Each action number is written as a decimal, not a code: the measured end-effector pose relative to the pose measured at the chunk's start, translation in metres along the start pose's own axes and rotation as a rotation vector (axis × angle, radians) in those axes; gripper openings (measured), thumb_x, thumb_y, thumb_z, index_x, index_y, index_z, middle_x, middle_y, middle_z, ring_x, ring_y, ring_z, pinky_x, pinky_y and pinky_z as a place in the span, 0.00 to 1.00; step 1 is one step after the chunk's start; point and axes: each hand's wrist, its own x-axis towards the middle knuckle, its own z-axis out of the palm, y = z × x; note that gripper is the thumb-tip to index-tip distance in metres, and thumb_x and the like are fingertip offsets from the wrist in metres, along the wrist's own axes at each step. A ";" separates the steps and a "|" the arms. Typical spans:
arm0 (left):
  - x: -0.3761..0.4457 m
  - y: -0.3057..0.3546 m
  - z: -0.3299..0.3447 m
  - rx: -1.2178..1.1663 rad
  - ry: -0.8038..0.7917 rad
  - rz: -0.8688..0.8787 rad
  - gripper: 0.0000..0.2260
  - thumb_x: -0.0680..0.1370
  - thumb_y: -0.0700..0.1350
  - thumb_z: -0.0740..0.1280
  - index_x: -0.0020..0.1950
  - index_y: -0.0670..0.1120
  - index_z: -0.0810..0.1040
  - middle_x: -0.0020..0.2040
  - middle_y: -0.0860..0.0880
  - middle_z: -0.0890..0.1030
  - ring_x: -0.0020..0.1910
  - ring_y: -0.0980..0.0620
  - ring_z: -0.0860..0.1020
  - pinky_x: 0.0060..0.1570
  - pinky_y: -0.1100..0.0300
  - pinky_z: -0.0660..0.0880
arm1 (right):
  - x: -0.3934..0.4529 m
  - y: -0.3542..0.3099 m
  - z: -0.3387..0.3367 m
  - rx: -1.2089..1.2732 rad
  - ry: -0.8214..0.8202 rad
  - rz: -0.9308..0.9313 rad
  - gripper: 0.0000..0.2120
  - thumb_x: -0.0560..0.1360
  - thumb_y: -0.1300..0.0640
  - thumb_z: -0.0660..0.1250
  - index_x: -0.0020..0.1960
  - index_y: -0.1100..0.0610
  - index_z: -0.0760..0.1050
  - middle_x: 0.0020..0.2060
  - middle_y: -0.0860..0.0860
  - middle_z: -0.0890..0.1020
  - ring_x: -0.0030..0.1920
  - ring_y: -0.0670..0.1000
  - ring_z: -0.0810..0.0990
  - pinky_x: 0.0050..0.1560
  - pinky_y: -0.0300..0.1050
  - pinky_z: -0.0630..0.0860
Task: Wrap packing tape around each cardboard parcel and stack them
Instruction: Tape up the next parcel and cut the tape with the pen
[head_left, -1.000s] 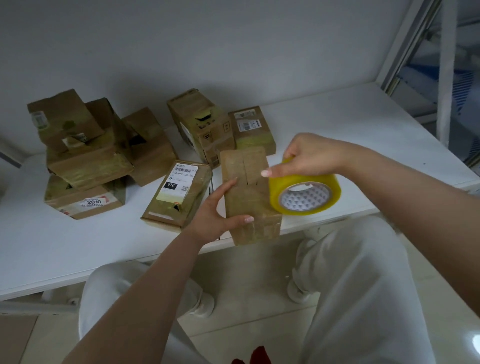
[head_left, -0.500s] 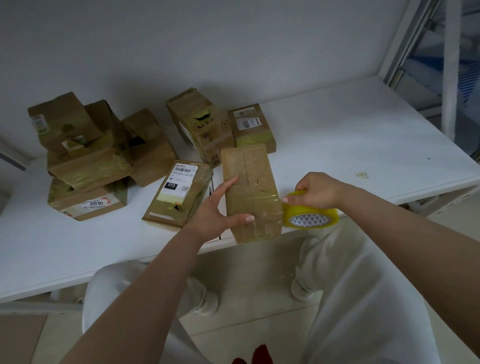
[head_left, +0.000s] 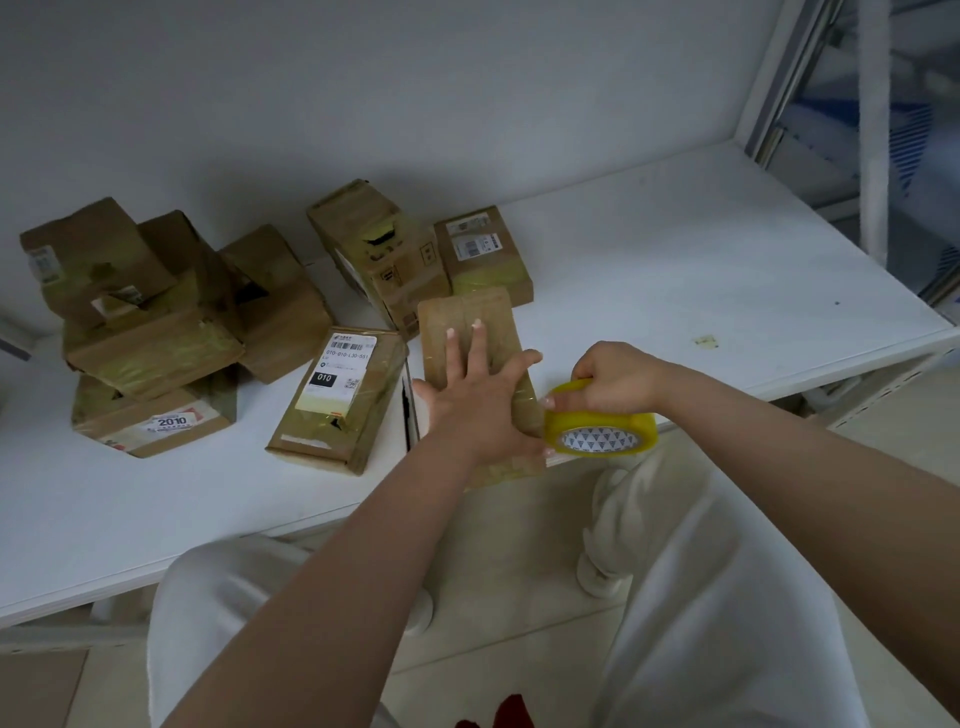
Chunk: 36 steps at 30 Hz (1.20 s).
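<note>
about eight cardboard parcels on white table (head_left: 675, 270); one yellow tape roll (head_left: 602, 434). left hand (head_left: 480, 395) flat, fingers spread, pressing front parcel (head_left: 467, 322). right hand (head_left: 618, 382) grips roll just right of it.

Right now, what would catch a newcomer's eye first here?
The yellow tape roll, gripped by the right hand at the table's front edge. Beside it, the left hand lies flat on the parcel. A jumbled pile of parcels sits far left by the wall.
</note>
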 end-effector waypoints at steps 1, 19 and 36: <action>0.000 -0.002 -0.001 -0.022 0.015 0.007 0.44 0.62 0.66 0.76 0.72 0.70 0.54 0.78 0.49 0.32 0.75 0.42 0.29 0.66 0.24 0.48 | -0.001 0.000 -0.002 0.033 -0.001 -0.009 0.26 0.71 0.36 0.69 0.37 0.61 0.75 0.33 0.54 0.72 0.35 0.52 0.72 0.37 0.44 0.67; -0.051 -0.100 0.021 -1.138 0.110 0.019 0.32 0.69 0.34 0.77 0.64 0.57 0.68 0.58 0.58 0.77 0.57 0.64 0.76 0.44 0.73 0.75 | -0.002 -0.094 -0.010 0.472 -0.241 -0.333 0.26 0.62 0.35 0.71 0.50 0.53 0.82 0.49 0.50 0.86 0.51 0.51 0.84 0.61 0.53 0.77; -0.033 -0.115 0.033 -0.935 0.100 -0.022 0.41 0.64 0.55 0.80 0.72 0.67 0.64 0.75 0.56 0.60 0.72 0.56 0.62 0.68 0.59 0.67 | -0.008 -0.058 -0.052 -0.091 -0.085 -0.075 0.25 0.68 0.34 0.71 0.34 0.58 0.78 0.30 0.50 0.80 0.33 0.50 0.79 0.35 0.41 0.73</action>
